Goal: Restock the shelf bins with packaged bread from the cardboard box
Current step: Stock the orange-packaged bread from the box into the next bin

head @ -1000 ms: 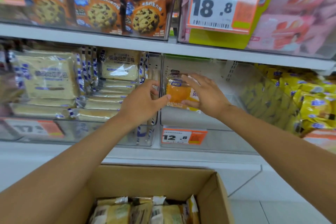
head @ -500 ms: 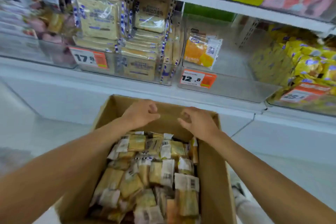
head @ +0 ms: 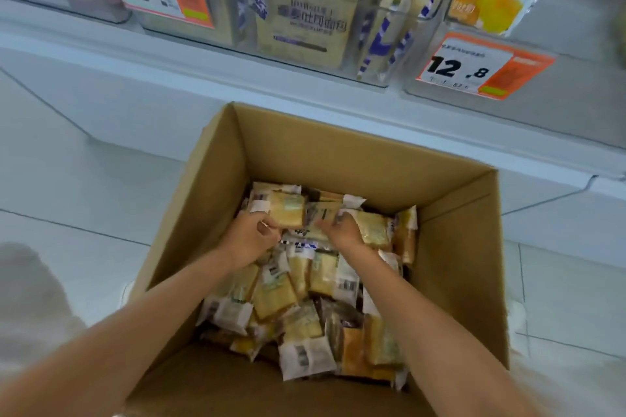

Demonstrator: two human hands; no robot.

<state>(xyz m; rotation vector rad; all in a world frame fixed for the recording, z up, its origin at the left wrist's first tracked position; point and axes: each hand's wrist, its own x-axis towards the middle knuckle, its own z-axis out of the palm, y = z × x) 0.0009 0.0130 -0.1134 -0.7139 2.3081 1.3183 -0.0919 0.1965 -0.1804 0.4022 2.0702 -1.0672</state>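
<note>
— Cardboard box [head: 338, 152] on the floor [head: 84, 196], packs [head: 271, 298] heaped loose inside. Your left hand [head: 249, 240] is down at the far end, thumb and fingers curled onto a yellow pack [head: 288, 211]. Your right hand [head: 342, 230] is bent over the packs beside it, but blur hides whether it grips anything.

— How will they handle?

— Light and soft, I'd judge: bread in slick film. Squeeze hard and you'll crush it. Take each one across its flat faces or by the crimped end, and don't dig into the middle.

— And the room?

— Left to right: your left forearm crosses low over the box's left wall, so lift before you swing. The far wall stands close below the shelf [head: 169, 71] front; come straight up past it. Above, the 17.8 bin [head: 379, 68] looks packed full. The 12.8 bin [head: 576, 85] to its right shows one orange pack [head: 487, 0] and open space, so yours likely go there. Mind its clear front edge going in.
</note>
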